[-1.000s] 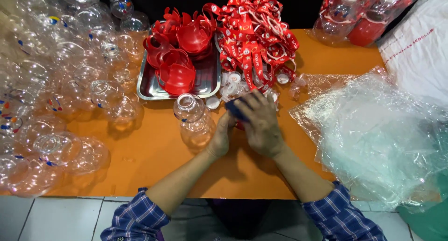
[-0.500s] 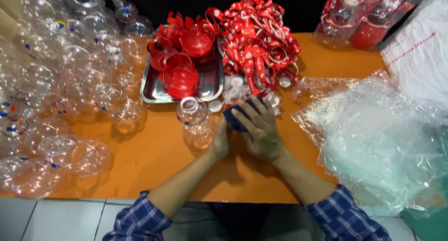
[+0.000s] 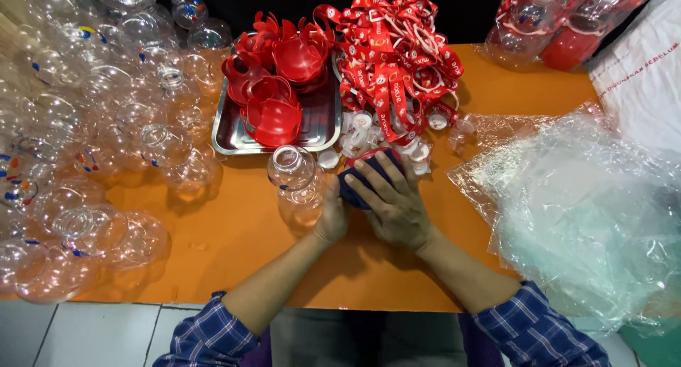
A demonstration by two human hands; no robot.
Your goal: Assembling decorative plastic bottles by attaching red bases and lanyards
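My right hand [image 3: 394, 205] lies with fingers spread over a dark blue object [image 3: 352, 189] at the middle of the orange table [image 3: 234, 232]. My left hand [image 3: 331, 215] is cupped against the left side of the same object, thumb side up. I cannot tell what the blue object is; most of it is hidden under my fingers. A clear plastic bottle [image 3: 292, 172] with an open neck stands just left of my left hand, touching or nearly touching it. Small white caps [image 3: 418, 152] lie scattered just beyond my fingertips.
A steel tray [image 3: 319, 129] with red plastic handles [image 3: 273, 111] sits behind the bottle. Red printed lanyards [image 3: 394, 55] are heaped at the back. Many clear bottles [image 3: 85, 140] crowd the left side. Crumpled clear plastic bags [image 3: 589, 211] fill the right.
Both hands stay on the blue object in nearly the same spot; the fingers of my right hand have shifted slightly over it. The view has tilted a little.
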